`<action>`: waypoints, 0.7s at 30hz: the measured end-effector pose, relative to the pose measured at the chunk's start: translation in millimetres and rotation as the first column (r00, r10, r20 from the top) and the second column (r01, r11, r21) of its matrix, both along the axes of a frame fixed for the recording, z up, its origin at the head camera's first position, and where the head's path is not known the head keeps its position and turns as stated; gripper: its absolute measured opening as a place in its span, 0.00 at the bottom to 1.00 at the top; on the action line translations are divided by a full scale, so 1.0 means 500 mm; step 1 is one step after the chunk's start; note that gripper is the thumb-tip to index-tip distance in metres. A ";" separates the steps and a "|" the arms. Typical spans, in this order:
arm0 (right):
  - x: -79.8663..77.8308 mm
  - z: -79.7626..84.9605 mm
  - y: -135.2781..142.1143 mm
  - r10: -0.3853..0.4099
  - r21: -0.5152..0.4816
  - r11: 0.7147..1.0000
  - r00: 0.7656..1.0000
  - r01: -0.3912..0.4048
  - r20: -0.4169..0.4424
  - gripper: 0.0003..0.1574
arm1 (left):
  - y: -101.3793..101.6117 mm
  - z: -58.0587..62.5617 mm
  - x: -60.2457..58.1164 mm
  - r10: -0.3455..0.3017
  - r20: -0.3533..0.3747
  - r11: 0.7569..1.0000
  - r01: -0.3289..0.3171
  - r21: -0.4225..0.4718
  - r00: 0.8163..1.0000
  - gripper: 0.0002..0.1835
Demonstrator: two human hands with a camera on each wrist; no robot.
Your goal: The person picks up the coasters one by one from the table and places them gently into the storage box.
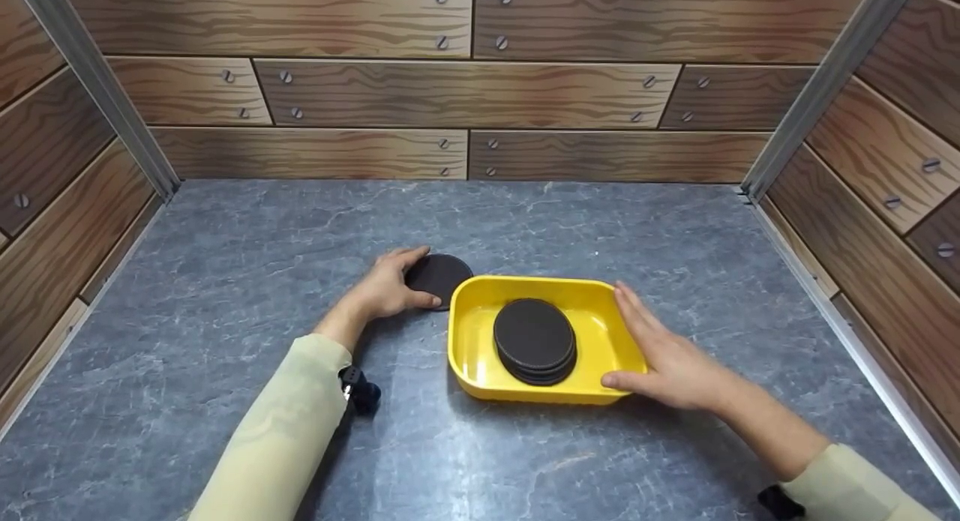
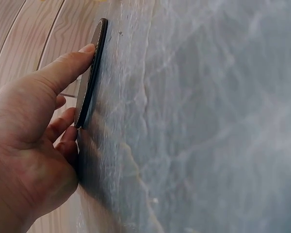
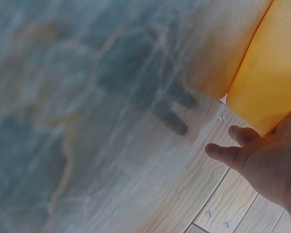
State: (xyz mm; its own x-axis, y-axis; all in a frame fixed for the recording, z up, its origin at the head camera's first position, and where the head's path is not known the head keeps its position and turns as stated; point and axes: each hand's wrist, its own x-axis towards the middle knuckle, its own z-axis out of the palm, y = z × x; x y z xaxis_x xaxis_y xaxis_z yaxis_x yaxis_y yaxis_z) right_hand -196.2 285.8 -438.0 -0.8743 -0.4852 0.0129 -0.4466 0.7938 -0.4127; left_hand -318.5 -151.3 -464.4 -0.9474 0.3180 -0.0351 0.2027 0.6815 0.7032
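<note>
A round black coaster [image 1: 441, 278] with a stitched edge lies flat on the grey table, just left of the tray's back corner. My left hand [image 1: 390, 282] grips this coaster from the left. In the left wrist view the thumb [image 2: 80, 57] presses its upper face, with the other fingers at its edge. To the right is a yellow tray [image 1: 480, 311], shallow with rounded corners, and several matching coasters [image 1: 534, 335] are stacked in its middle. My right hand [image 1: 671, 360] holds the tray's right end, thumb over the rim near the front corner, fingers along the back corner.
The grey marbled table [image 1: 262, 229] is bounded by wood-patterned walls [image 1: 465, 94] at the back and both sides. Metal posts [image 1: 810, 94] stand at the back corners. A black device [image 1: 361, 390] is strapped at the left wrist.
</note>
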 end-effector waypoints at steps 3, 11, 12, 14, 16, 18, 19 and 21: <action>0.001 0.001 0.000 -0.002 0.003 1.000 1.000 0.002 0.000 0.75 | 0.001 0.000 0.001 0.001 -0.010 1.000 -0.001 0.008 1.000 0.53; 0.004 0.005 0.002 0.009 -0.004 1.000 1.000 -0.009 -0.013 0.73 | 0.005 -0.001 0.005 -0.009 -0.048 0.999 0.011 0.042 0.999 0.53; 0.004 0.005 0.002 0.009 -0.005 1.000 1.000 -0.009 -0.014 0.73 | 0.005 -0.002 0.006 -0.008 -0.052 0.999 0.010 0.048 0.999 0.53; 0.003 0.004 0.002 0.006 -0.003 1.000 1.000 -0.006 -0.010 0.73 | 0.006 -0.002 0.007 -0.003 -0.061 0.998 0.007 0.061 0.998 0.53; 0.002 0.004 0.002 0.006 -0.004 1.000 1.000 -0.006 -0.009 0.73 | 0.007 -0.002 0.009 0.002 -0.069 0.998 0.003 0.069 0.998 0.53; 0.002 0.003 0.002 0.003 -0.002 1.000 1.000 -0.003 -0.008 0.73 | 0.007 -0.002 0.012 0.007 -0.079 0.997 -0.001 0.071 0.997 0.53; 0.002 0.002 0.002 0.003 -0.002 1.000 1.000 -0.003 -0.007 0.73 | 0.007 -0.002 0.013 0.009 -0.084 0.998 -0.003 0.070 0.996 0.52; 0.001 0.000 0.002 0.003 -0.002 1.000 1.000 -0.003 -0.007 0.73 | 0.007 -0.001 0.016 0.016 -0.092 0.998 -0.009 0.068 0.996 0.52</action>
